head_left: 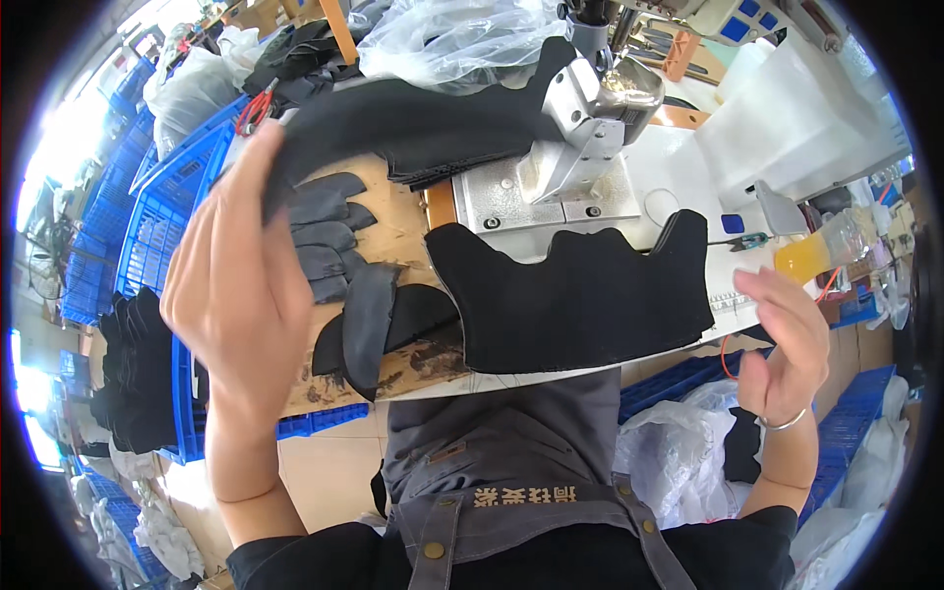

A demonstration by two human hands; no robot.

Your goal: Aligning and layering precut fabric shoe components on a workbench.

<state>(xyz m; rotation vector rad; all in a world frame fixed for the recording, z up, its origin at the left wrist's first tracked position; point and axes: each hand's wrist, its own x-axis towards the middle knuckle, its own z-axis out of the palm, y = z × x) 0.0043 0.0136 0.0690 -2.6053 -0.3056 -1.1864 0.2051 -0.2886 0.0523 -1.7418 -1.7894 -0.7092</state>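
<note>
In the head view, the left hand (236, 285) is rising above the left part of the surface (669, 177), its back turned to the camera and its fingers closing on the near end of a long black fabric strip (413, 118). The strip is arching away from that hand, up and to the right, toward the sewing machine head (600, 108), where its far end is lying against the metal. The right hand (787, 344) is hovering at the right edge of the surface, palm turned inward, fingers loosely spread and holding nothing; a thin bracelet (787, 423) is circling its wrist.

Between the two hands, a broad black fabric panel (580, 295) with a wavy upper edge is lying flat on the surface, its right corner sitting just left of the right hand's fingertips without touching them. Just right of the left hand, a stack of smaller dark cut pieces (344, 256) is resting on a worn wooden board (403, 226). Beyond the right hand, a small bottle of orange liquid (826, 251) is lying near the surface's edge. Left of the left hand, blue plastic crates (157, 216) are standing, one with more black pieces (138, 364) hanging over its side. Clear plastic bags (452, 39) are piling up beyond the strip.
</note>
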